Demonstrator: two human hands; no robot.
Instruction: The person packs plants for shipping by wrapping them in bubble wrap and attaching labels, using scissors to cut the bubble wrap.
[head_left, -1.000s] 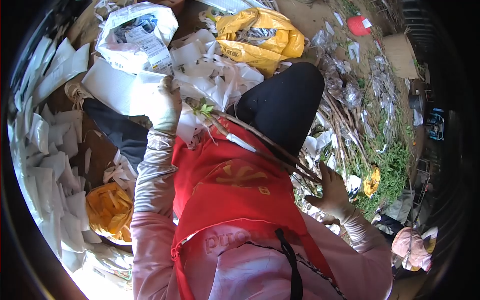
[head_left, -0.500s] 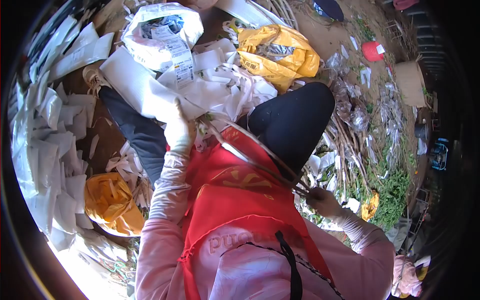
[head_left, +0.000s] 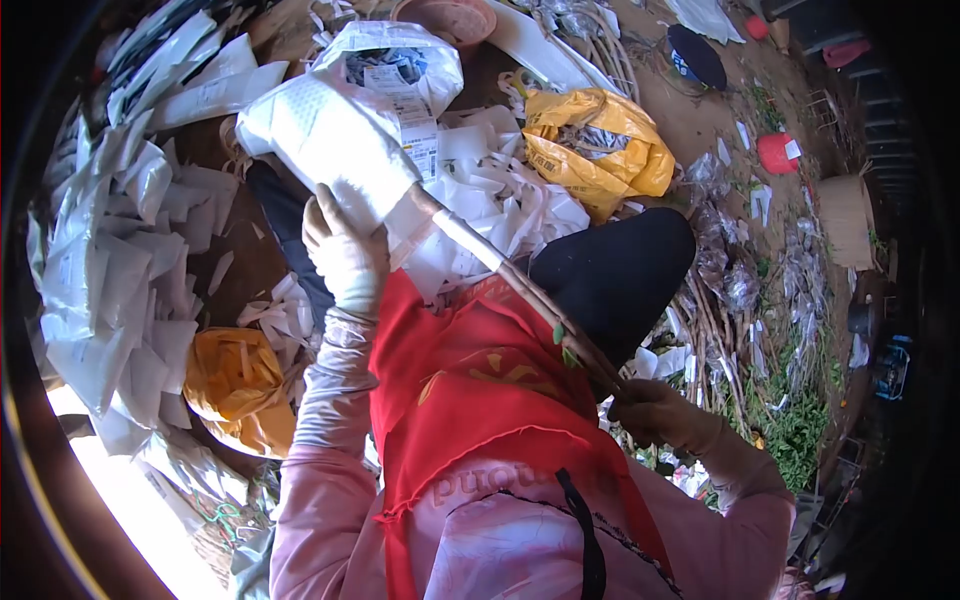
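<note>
My left hand (head_left: 343, 255) is at the lower edge of a white padded mailer bag (head_left: 330, 140), its fingers lying along the bag and holding it. My right hand (head_left: 662, 414) is closed around the lower end of a bundle of thin woody stems (head_left: 545, 305). The stems slant across my red apron (head_left: 500, 400), with a white wrap (head_left: 468, 240) around them near the top. Their upper end reaches into the mouth of the bag, where the tips are hidden. A few green leaves (head_left: 568, 350) stick out from the bundle.
A white sack (head_left: 435, 75) and a yellow bag (head_left: 620, 150) stand ahead, with white scraps (head_left: 500, 190) between. Stacked white mailers (head_left: 120, 300) and an orange bag (head_left: 235, 385) lie left. More stems (head_left: 715, 340) and green cuttings (head_left: 795, 435) lie right.
The stems have swung up, and their upper end now enters the white bag. My left hand has shifted its hold on the bag edge, and the view has moved slightly.
</note>
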